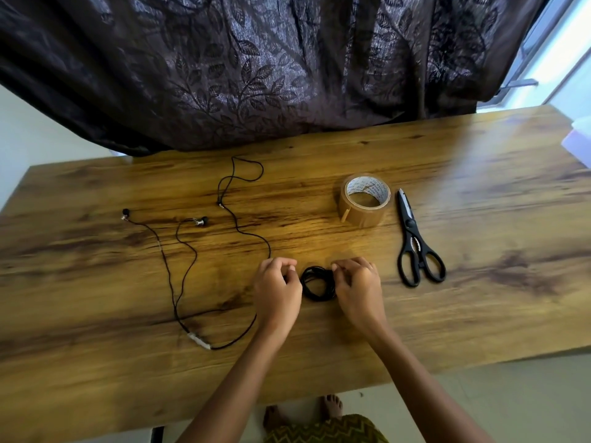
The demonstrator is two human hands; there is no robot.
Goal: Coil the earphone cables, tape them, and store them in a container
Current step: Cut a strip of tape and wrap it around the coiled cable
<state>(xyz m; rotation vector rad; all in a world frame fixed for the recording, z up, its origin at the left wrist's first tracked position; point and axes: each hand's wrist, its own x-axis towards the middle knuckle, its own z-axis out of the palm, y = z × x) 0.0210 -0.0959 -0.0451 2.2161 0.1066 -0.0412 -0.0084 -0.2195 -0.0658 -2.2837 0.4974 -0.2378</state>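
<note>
coiled earphone cable [318, 282]: a small black ring of loops lying flat on the table [479, 219], toward the near edge and about midway along it, right between my two hands.
my left hand [277, 290]: curled, fingers bent in, thumb and fingertips pinched at the left side of the coil; whether a strand is actually caught between them i cannot tell.
my right hand [357, 287]: curled the same way, fingertips pressed against the right side of the coil, seemingly gripping its loops.
loose earphone cable [179, 282]: a second black set, uncoiled, sprawled over the left half of the table; its two earbuds lie toward the left edge, its plug farther back, and one run of the cord passes under my left wrist.
tape roll [364, 199]: brown, standing on its flat side, beyond my right hand toward the far edge, a short tab sticking out.
scissors [415, 244]: black handles, blades shut, lying just right of the tape with the tips pointing to the far edge.
curtain [256, 68]: dark, leaf-patterned, hanging behind the far edge.
</note>
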